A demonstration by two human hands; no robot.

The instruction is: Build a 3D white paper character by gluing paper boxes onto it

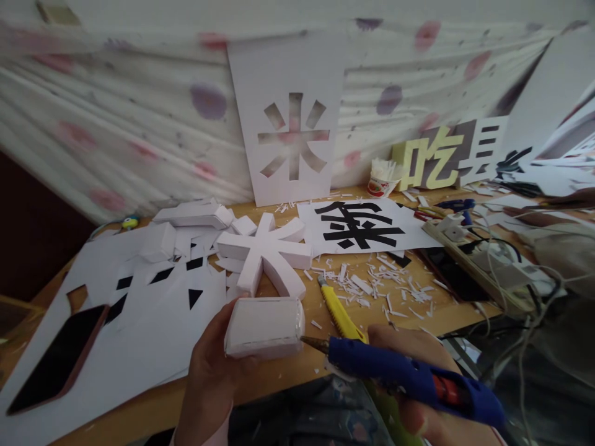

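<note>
My left hand (pixel 211 365) grips a small white foam-board block (pixel 264 322) over the table's front edge, fingers wrapped round its left end and underside. In my right hand (pixel 413 359) is a blue glue gun (pixel 395 365), its metal nozzle pointing left. The nozzle tip is at the block's right end; whether it touches cannot be told. A glossy streak runs along that end of the block. Just behind the block lies a white three-dimensional character (pixel 264 251) with several arms. A yellow utility knife (pixel 339 310) lies beside it, partly behind the glue gun.
A white board with a cut-out character (pixel 251 155) leans on the curtain. A paper with black characters (pixel 307 229), white scraps (pixel 362 285) and a power strip (pixel 474 272) with cables lie to the right. A phone (pixel 60 359) rests on white sheets at left. Another person's hand (pixel 530 217) is far right.
</note>
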